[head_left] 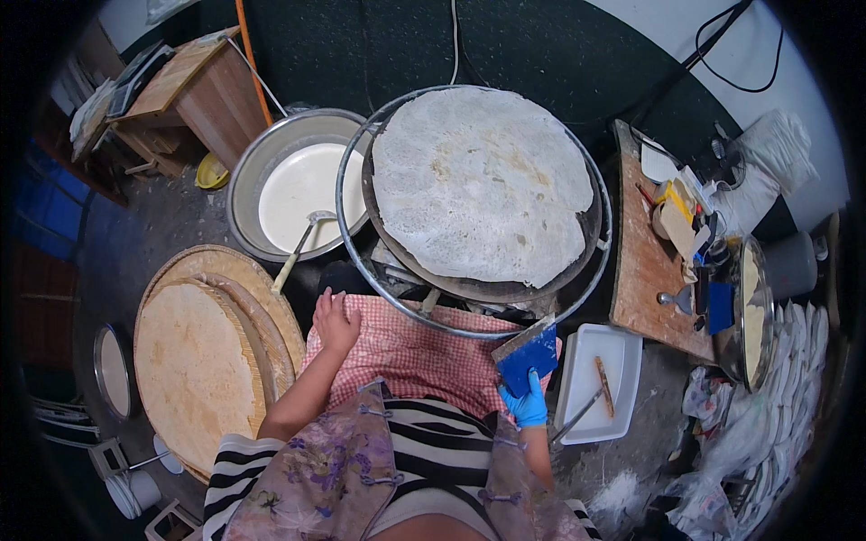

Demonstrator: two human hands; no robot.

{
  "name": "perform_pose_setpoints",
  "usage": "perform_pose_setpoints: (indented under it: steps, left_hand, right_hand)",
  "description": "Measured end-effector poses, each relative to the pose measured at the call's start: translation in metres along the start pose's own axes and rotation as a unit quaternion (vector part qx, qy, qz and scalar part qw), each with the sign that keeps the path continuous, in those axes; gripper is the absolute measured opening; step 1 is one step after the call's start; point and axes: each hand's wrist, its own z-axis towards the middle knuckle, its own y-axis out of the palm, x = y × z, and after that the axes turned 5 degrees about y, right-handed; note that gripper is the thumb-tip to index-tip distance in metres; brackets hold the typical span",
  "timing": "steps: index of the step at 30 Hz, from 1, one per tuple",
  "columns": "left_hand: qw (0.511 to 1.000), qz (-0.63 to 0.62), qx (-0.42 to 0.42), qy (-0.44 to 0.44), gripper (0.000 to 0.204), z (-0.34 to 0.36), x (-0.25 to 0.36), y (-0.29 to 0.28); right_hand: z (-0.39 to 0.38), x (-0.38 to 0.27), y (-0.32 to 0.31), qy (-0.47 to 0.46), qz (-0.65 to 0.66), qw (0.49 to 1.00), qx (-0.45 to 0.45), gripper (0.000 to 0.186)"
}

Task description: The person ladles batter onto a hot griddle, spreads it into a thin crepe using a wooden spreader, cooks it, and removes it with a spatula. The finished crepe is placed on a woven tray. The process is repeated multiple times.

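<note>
My left hand point(336, 325), bare with fingers loosely apart, rests on a red-and-white checked cloth point(410, 347) over my lap. My right hand point(525, 397), in a blue glove, is closed on a broad blue scraper point(532, 352) with a metal edge, below the griddle's outer ring. A thin pale sheet point(478, 180) with browned patches and ragged edges covers most of the round griddle point(469, 290), which sits inside a metal ring point(606, 239). Left of it, a long-handled ladle point(316, 221) rests in a large metal basin point(248, 207) of white batter point(289, 180).
Stacked flat rounds point(198, 352) lie on a woven tray point(171, 261) at lower left. A wooden board point(649, 279) with tools stands right, above a white tray point(622, 361) holding sticks. Plastic sacks point(776, 406) fill the lower right; a wooden desk point(216, 99) stands upper left.
</note>
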Motion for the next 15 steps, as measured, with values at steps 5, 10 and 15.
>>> perform_pose_setpoints:
  steps: [5, 10, 15]
  left_hand:
    - [1.0, 0.002, -0.009, 0.001, 0.048, 0.001, 0.004, -0.002]
    - [1.0, -0.003, -0.017, 0.006, 0.048, 0.002, 0.007, -0.001]
    - [1.0, -0.01, -0.021, 0.019, 0.048, 0.005, 0.011, 0.003]
  right_hand:
    - [0.0, 0.001, 0.003, 0.0, 0.005, 1.0, -0.009, 0.054]
    - [-0.003, 0.001, 0.003, -0.003, 0.011, 1.0, -0.004, 0.054]
    - [-0.008, 0.002, 0.008, -0.011, 0.002, 1.0, 0.006, 0.054]
